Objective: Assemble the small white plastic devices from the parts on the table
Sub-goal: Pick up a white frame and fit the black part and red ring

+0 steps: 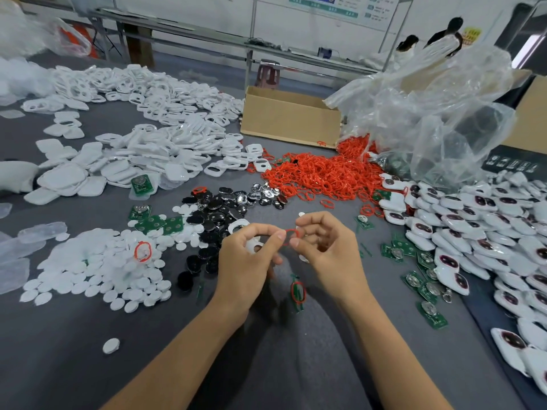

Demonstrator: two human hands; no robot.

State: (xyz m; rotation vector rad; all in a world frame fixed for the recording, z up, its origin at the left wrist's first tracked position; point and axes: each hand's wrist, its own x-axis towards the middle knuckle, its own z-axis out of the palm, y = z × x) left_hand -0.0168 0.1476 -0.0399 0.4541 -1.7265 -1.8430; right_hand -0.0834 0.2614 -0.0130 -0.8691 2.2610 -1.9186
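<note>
A cardboard box (291,119) stands far back on the grey table (74,350). Left of the box sprawls a heap of white shells (142,149); just before it lies a pile of red rings (319,173). Well nearer than the box, the left hand (245,264) grips a white frame (252,242), and together with the right hand (328,250) pinches 1 red ring (291,230).

Bare grey table (59,380) near edge; white discs (97,270) left, white devices (473,232) right, red rings (319,173) ahead.
</note>
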